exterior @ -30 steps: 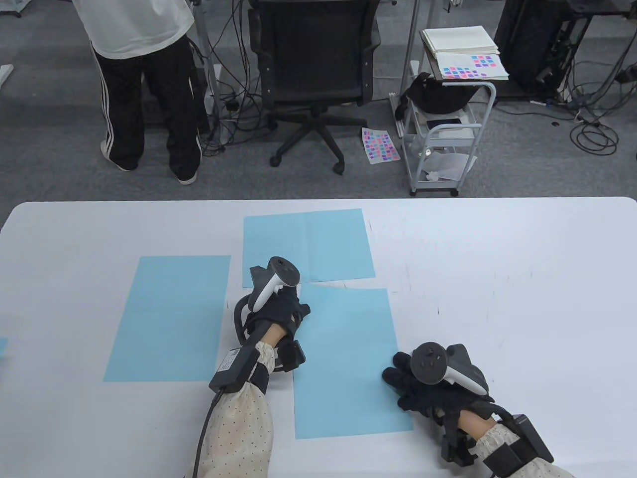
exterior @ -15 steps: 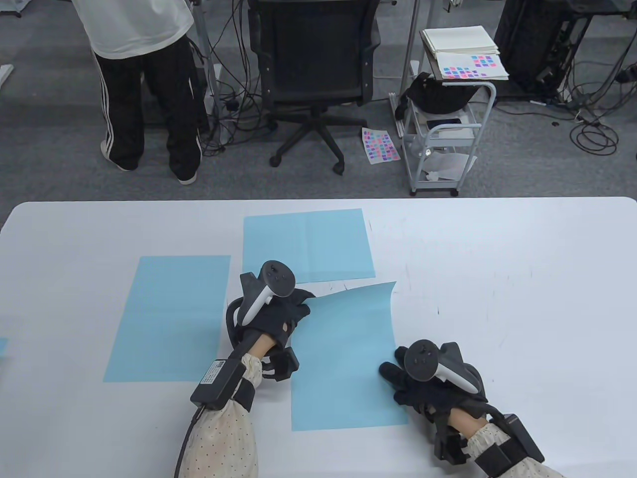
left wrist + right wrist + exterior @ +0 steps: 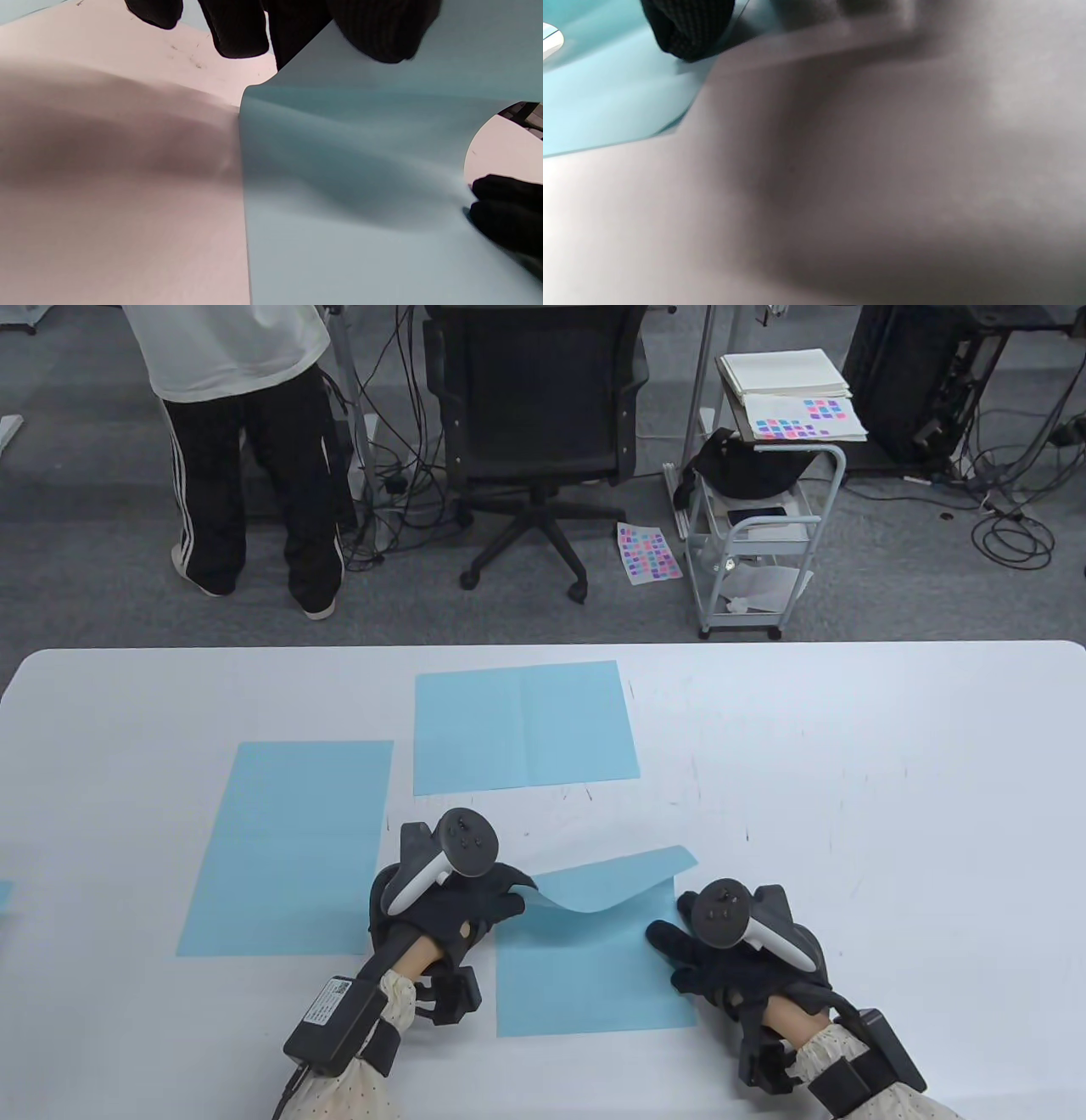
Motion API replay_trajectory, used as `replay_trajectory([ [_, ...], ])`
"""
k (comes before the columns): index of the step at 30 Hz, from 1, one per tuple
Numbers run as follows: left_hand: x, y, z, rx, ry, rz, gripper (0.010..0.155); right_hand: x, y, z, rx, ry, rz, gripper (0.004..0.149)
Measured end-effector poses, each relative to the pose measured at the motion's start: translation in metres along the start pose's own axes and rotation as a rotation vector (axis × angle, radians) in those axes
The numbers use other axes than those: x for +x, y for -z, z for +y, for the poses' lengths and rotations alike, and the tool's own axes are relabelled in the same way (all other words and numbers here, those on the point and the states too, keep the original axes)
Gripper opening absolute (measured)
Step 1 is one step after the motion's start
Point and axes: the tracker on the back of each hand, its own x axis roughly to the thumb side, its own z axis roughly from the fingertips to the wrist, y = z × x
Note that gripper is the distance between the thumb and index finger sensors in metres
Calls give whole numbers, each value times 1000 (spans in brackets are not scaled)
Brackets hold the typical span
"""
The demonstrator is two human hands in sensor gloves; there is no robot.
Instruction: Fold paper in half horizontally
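A light blue paper sheet lies at the front middle of the white table. Its far half curls up and bends toward me. My left hand pinches the sheet's lifted far left corner and holds it above the lower half. In the left wrist view the fingers grip the raised paper. My right hand presses on the sheet's right edge, fingers flat on it. In the right wrist view a fingertip rests on the paper.
Two other blue sheets lie on the table: a tall one at the left and a creased one at the back middle. Beyond the table stand an office chair, a person and a small cart.
My left hand has lifted the sheet's far left corner and drawn it toward me, so the far half now curls over the near half. My right hand stayed on the right edge.
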Motion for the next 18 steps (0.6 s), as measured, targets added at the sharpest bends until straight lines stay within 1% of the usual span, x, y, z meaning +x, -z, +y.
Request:
replay_trajectory([
  [4,-2,-9,-12,-16,42,-4,43,-1,0,0,2,8,2,62],
  [12,-5,-19,-40,-87,155,-32,44,-1,0,-1,4,13,5,61],
  [18,1,-21,-51,-56,259,-40,45,-1,1,-1,3,14,4,61],
])
